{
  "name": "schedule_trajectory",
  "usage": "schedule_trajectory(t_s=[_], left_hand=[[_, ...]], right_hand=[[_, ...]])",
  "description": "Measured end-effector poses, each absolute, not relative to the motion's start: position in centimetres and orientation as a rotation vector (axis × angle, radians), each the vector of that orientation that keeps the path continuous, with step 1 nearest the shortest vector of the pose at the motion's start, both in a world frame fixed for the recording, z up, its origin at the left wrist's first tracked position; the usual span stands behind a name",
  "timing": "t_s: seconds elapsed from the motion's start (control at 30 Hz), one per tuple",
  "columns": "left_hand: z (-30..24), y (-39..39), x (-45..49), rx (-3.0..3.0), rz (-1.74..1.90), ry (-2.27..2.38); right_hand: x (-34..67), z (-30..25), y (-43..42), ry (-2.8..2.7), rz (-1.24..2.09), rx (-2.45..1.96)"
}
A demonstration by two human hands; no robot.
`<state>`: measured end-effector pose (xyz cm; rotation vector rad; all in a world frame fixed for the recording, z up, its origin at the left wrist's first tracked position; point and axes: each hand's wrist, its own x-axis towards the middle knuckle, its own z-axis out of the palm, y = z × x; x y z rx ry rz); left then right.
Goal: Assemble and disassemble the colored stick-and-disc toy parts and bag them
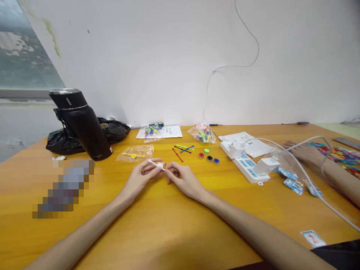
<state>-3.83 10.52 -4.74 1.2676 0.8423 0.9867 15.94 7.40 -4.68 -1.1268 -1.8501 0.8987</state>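
While both hands meet, white stick (156, 164) pinched between left fingers (149, 167), right fingers (170, 173) touching its tip

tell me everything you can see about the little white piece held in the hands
The white piece looks like thin plastic: a slim stick with a pointed left end and a small round disc near its middle. It lies nearly level, just above the wooden table. The left hand pinches it from below; the right hand fingertips meet its right end.
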Motion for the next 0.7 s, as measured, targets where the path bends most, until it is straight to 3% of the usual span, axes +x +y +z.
schedule_trajectory(t_s=[0.37,0.7], left_hand=[[-4.6,10.7,-4.3,1.185,1.100,0.835],[-4.4,10.1,-3.9,1.445,0.930,0.757]], right_hand=[[16.0,-4.6,7.5,-1.838,0.972,-1.109],[15.4,-3.9,6.5,-1.926,1.223,-0.932]])
